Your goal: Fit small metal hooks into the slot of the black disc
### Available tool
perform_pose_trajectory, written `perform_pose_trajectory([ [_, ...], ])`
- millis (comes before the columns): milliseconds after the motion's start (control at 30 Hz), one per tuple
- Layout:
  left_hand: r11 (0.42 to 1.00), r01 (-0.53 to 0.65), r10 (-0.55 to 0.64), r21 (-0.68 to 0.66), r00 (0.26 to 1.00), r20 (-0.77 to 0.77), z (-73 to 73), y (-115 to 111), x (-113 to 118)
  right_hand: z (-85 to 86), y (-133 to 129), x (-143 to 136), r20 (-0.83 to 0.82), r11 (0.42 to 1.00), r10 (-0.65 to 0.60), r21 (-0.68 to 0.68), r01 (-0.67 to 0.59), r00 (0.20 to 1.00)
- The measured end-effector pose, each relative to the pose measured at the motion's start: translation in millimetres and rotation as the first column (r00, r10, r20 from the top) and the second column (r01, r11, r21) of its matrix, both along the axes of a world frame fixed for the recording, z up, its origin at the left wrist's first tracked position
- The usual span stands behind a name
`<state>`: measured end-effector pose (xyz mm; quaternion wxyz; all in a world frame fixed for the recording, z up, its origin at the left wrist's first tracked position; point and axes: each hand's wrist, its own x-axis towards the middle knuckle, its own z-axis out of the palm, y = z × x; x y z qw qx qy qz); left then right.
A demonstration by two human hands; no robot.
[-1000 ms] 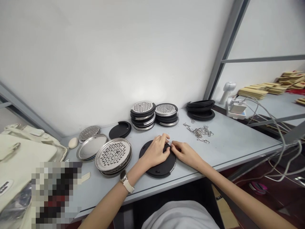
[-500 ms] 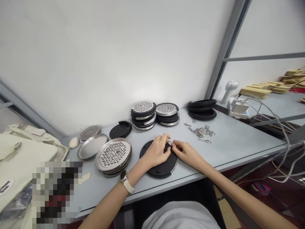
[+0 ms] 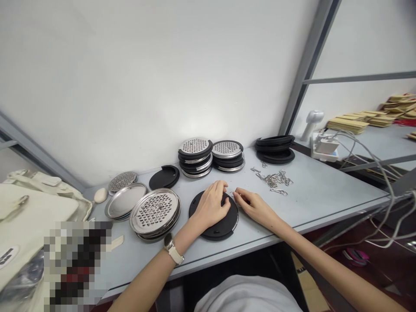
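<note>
My left hand lies over a round black plastic disc on the table, fingers curled and closed about its far right rim. A strip of shiny metal shows along the disc's right edge. Just right of the rim, my right hand pinches a small thin metal hook, mostly hidden by the fingertips. Left of the disc stands a stack of round metal graters. Loose metal hooks lie in a pile beyond my right hand.
Two stacks of graters in black holders stand by the wall. A black holder, plain metal discs and a cream bag are to the left. Black rings sit at the back right, near cables.
The black disc has shifted slightly left with my left hand. My right fingertips have drawn a little apart from its rim, and a bit of the thin metal hook shows between the hands.
</note>
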<state>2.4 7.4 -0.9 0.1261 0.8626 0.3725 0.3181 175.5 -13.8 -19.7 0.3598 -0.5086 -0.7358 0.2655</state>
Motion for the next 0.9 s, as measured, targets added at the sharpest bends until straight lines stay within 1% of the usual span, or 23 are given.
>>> perform_pose_trajectory([
  [67,1.0,-0.023,0.023,0.004,1.0,-0.016,0.2,-0.1,0.0,1.2,-0.9,0.2,-0.001,1.0,0.006,-0.014,-0.007,1.0],
  [133,1.0,-0.019,0.019,-0.007,0.999,-0.028,0.6,-0.4,-0.4,1.6,-1.5,0.6,-0.008,1.0,0.003,-0.031,-0.003,1.0],
  [333,0.994,0.049,-0.05,-0.093,0.999,-0.002,2.7,-2.9,-0.6,-0.8,-0.4,1.9,-0.026,0.999,0.027,-0.034,-0.028,0.999],
  [467,0.99,0.097,-0.097,-0.105,0.995,0.001,3.7,-4.5,0.0,-1.5,0.2,2.1,-0.017,0.999,0.043,-0.023,-0.043,0.999],
  [600,0.99,0.104,-0.105,-0.092,0.994,-0.007,3.9,-4.5,0.2,-2.5,0.9,1.8,-0.001,1.0,0.025,-0.006,-0.025,1.0],
  [667,0.993,0.095,-0.096,-0.071,0.995,-0.019,4.0,-4.4,0.3,-2.4,1.0,1.7,-0.004,1.0,0.023,0.004,-0.023,1.0],
  [767,0.998,0.05,-0.052,-0.029,0.997,-0.056,4.0,-4.5,0.4,-0.9,0.4,1.5,-0.016,1.0,0.02,0.002,-0.02,1.0],
  [900,0.999,-0.027,0.035,0.044,0.984,-0.176,3.0,-4.7,0.7,1.1,-0.8,0.7,0.003,1.0,0.025,0.007,-0.025,1.0],
])
